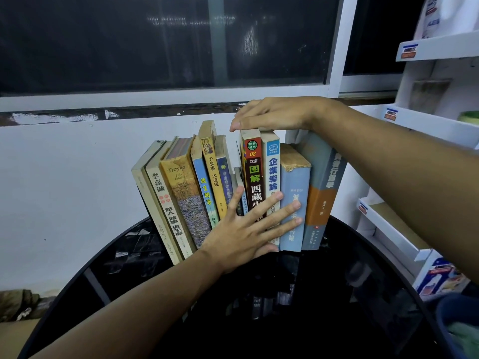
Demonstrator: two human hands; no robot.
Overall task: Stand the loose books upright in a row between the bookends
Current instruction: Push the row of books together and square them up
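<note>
Book spines carry readable text. The mottled yellow spine [181, 195] reads "Troyka, Fifth Edition". A cream spine [166, 211] reads "李嘉诚" above "做人 做事 做生意". A yellow spine [213, 174] reads "小故事 大道理". The dark spine [254, 172] shows "02" and "图解 西藏". A white spine [272, 169] reads "企業導論".

About eleven upright paperback and hardback books [270, 164] are standing in one row, the thin middle ones blurring together. One left hand [241, 234] and one right hand [272, 115] are showing. One round glossy black table [363, 294] is carrying the row
</note>
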